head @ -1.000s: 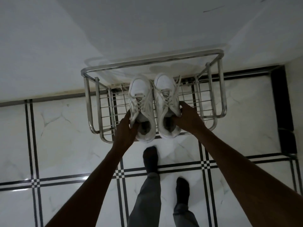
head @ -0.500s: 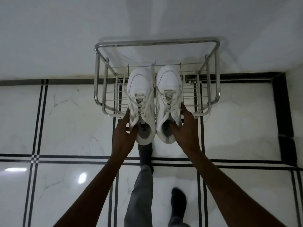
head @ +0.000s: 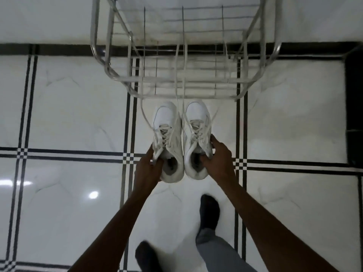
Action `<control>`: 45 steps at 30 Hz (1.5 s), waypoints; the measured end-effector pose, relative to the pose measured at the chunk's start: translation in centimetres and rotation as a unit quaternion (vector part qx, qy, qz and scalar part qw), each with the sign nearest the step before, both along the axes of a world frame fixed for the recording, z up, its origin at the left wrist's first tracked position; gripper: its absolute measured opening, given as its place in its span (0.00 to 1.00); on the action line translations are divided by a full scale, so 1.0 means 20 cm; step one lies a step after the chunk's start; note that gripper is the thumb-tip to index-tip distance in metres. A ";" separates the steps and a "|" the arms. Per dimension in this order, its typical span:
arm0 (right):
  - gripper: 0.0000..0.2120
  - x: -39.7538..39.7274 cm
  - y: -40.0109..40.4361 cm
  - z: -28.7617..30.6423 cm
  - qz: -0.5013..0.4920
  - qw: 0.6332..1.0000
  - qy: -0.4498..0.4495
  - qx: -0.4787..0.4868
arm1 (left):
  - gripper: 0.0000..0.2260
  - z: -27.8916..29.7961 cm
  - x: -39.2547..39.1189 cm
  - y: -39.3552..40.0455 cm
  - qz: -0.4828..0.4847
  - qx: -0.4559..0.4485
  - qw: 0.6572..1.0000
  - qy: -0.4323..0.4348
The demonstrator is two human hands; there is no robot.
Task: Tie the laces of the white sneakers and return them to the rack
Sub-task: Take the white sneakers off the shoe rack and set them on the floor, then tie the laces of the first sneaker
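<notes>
Two white sneakers hang side by side in the air above the floor, toes pointing away from me. My left hand (head: 147, 169) grips the left sneaker (head: 167, 132) at its collar. My right hand (head: 218, 158) grips the right sneaker (head: 196, 124) at its collar, fingers inside the opening. Their loose white laces (head: 181, 75) trail forward and up across the wires of the metal shoe rack (head: 110, 71), which stands against the wall beyond the shoes. The rack's visible shelves hold nothing else.
The floor is glossy white marble tile (head: 68, 107) with black-and-white checked border lines. My two feet in dark socks (head: 209, 211) stand below the shoes. A dark skirting strip runs along the white wall, with a dark corner at the right (head: 353, 114).
Both hands have pulled the pair of sneakers off the rack's shelf and back toward me; the shoes now hang in front of the rack with laces trailing over it. My feet have stepped back.
</notes>
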State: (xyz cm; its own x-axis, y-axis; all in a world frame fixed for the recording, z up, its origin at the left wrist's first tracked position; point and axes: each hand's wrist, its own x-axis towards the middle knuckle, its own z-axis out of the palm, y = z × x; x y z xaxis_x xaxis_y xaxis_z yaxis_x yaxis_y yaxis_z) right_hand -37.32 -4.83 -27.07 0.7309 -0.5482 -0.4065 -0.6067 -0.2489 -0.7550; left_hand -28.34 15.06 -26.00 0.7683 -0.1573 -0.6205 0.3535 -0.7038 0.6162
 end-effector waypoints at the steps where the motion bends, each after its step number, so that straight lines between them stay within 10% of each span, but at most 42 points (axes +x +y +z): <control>1: 0.22 -0.02 0.01 -0.09 0.006 1.000 0.008 -0.001 | 0.18 -0.09 -0.02 0.03 -0.004 -0.007 1.000 0.014; 16: 0.23 -0.24 0.18 -1.26 0.001 0.998 0.069 -0.004 | 0.27 -1.40 -0.22 0.31 -0.040 -0.022 0.997 0.061; 20: 0.25 -0.29 0.23 -1.28 -0.023 0.997 0.073 0.004 | 0.31 -1.38 -0.23 0.33 -0.078 -0.019 0.996 0.025; 26: 0.11 -0.19 0.39 -1.04 0.067 0.966 -0.043 -0.247 | 0.23 -1.27 -0.17 0.31 -0.084 -0.076 0.987 -0.116; 32: 0.12 0.08 0.52 -1.17 0.188 0.973 0.084 -0.104 | 0.04 -1.34 -0.07 0.32 -0.112 -0.108 0.975 -0.157; 45: 0.02 0.20 0.52 -1.35 0.104 0.990 -0.074 -0.064 | 0.04 -1.44 0.08 0.30 -0.105 -0.149 0.947 -0.265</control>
